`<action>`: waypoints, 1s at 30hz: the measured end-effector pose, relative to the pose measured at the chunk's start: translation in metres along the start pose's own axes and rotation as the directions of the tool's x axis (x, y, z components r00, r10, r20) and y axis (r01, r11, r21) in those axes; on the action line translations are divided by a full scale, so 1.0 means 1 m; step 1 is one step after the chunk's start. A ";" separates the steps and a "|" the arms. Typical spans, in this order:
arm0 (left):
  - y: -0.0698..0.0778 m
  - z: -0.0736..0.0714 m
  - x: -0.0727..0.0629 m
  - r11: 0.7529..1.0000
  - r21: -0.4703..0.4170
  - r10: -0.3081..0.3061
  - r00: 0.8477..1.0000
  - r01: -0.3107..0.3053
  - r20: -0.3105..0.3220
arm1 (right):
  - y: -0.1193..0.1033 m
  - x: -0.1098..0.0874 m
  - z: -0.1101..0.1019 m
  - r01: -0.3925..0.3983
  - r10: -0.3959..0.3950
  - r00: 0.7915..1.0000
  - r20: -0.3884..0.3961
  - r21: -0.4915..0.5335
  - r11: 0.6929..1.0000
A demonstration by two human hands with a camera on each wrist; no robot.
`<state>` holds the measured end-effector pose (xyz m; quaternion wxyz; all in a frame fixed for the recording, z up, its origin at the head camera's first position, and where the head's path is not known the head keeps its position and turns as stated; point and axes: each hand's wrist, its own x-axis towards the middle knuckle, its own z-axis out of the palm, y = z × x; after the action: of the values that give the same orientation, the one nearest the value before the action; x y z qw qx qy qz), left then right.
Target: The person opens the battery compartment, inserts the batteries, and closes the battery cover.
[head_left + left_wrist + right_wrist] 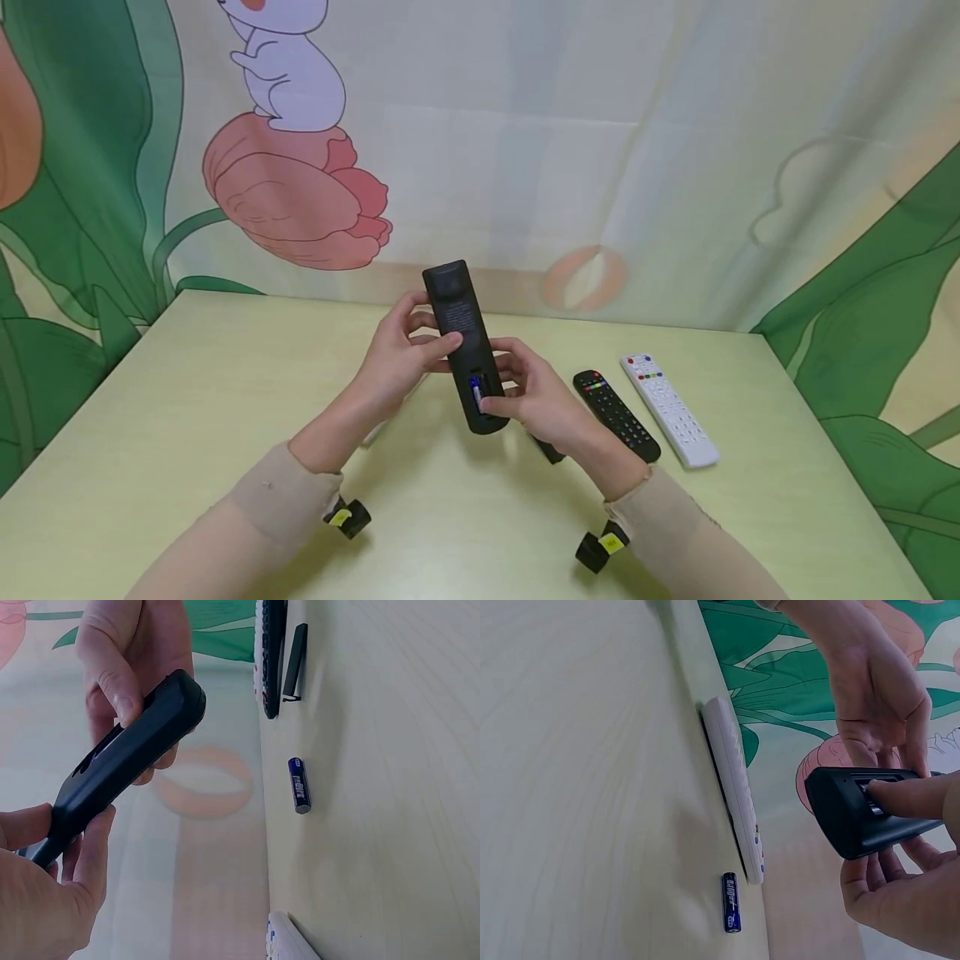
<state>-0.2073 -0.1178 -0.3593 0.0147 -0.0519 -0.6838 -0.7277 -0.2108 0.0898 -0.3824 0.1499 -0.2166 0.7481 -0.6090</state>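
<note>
A black remote control is held up over the table, its back toward me and its battery compartment uncovered. A blue battery shows inside. My left hand grips the remote around its middle, thumb across the back. My right hand holds the lower end, fingers along the side and underneath, with the thumb pressing at the compartment, as the right wrist view also shows. One loose blue battery lies on the table, hidden behind the hands in the head view. The black battery cover lies farther along.
To the right lie another black remote and a white remote, side by side. Another white remote lies behind my left forearm, mostly hidden from the head camera. A printed curtain hangs along the table's far edge.
</note>
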 end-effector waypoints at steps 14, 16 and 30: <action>-0.002 -0.011 0.001 0.999 0.011 -0.030 0.999 0.030 -0.037 | 0.008 0.008 -0.016 -0.053 0.037 0.992 -0.121 -0.138 0.989; -0.002 -0.013 0.001 0.999 0.015 -0.029 0.999 0.029 -0.045 | 0.011 0.010 -0.017 -0.062 0.038 0.992 -0.121 -0.204 0.977; -0.002 -0.023 0.001 0.997 0.073 -0.032 0.997 0.038 -0.071 | 0.030 0.022 -0.001 0.022 0.059 0.996 0.069 -0.815 0.580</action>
<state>-0.2098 -0.1404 -0.3628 0.0276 -0.0140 -0.7101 -0.7034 -0.2347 0.0841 -0.4106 0.0732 -0.2801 0.9388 -0.1865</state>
